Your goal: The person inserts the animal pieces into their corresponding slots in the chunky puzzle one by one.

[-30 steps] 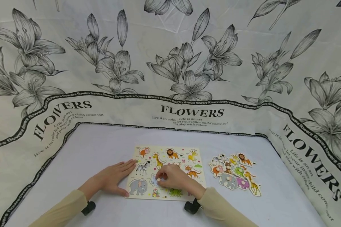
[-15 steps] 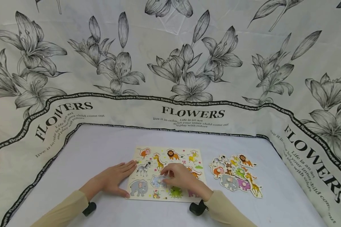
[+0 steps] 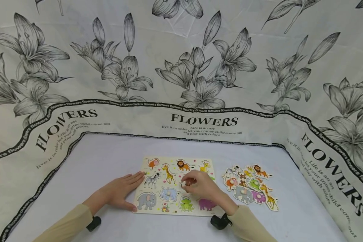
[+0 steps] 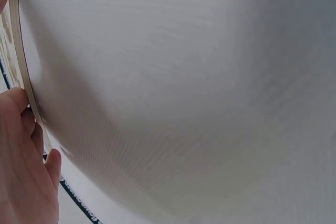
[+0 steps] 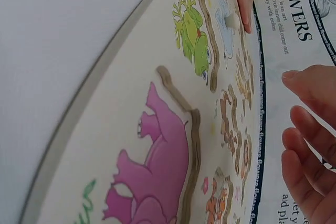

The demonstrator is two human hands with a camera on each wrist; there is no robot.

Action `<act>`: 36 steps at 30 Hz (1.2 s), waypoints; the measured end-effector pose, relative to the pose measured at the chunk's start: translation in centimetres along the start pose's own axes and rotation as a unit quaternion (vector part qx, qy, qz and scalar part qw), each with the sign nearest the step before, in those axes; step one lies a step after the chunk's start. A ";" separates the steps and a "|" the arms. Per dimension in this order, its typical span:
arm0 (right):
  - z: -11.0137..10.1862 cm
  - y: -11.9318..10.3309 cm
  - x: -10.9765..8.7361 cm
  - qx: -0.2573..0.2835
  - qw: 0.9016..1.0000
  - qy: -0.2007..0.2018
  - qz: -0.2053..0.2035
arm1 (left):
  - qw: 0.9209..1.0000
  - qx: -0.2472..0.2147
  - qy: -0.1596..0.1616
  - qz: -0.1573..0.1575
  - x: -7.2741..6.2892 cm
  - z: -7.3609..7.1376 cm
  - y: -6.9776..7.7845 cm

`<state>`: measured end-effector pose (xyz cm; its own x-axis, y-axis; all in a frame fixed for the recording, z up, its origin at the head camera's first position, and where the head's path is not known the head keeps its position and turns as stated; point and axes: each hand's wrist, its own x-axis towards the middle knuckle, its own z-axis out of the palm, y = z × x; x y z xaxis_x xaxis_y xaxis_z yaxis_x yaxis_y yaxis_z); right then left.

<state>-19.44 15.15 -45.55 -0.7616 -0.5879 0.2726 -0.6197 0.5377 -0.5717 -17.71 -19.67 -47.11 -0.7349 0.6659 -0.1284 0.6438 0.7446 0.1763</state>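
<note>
A wooden animal puzzle board (image 3: 152, 212) lies on the white table. My left hand (image 3: 118, 190) rests flat at its left edge, fingertips on the board; in the left wrist view the fingers (image 4: 31, 129) lie along the board's edge. A light blue animal piece (image 3: 168, 194) with a white knob (image 5: 231, 22) sits in its recess in the lower middle. My right hand (image 3: 201, 185) hovers over the board's right half, up and right of that piece, its fingers loosely bent with nothing between them. It hides part of the board, including the tiger picture in the head view.
Right of the board lies an overlapping pile of loose knobbed animal pieces, with an elephant (image 3: 243, 195), a lion (image 3: 261, 170) and a giraffe (image 3: 270, 198) among them. A flower-printed cloth wall (image 3: 133, 117) encloses the table at the back and sides.
My right hand has let go of the light blue piece's knob and moved up and right, away from it. The piece stays in the board. My left hand has not moved.
</note>
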 end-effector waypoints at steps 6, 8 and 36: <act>-1.5 0.6 -1.2 -0.001 1.000 0.018 0.021 | 1.000 0.004 0.002 -0.001 0.1 0.3 -0.2; -1.8 0.8 -1.5 -0.004 0.999 0.022 0.031 | 1.000 0.005 0.002 -0.002 0.1 0.4 -0.2; -7.9 5.2 -6.9 -0.076 0.983 0.125 0.110 | 1.000 0.011 0.004 0.008 0.2 0.5 -0.3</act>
<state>-18.83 26.76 -44.31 -0.8917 -0.2894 0.3479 -0.4406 0.7311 -0.5210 -17.96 -19.68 -47.69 -0.7259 0.6777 -0.1176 0.6604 0.7345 0.1563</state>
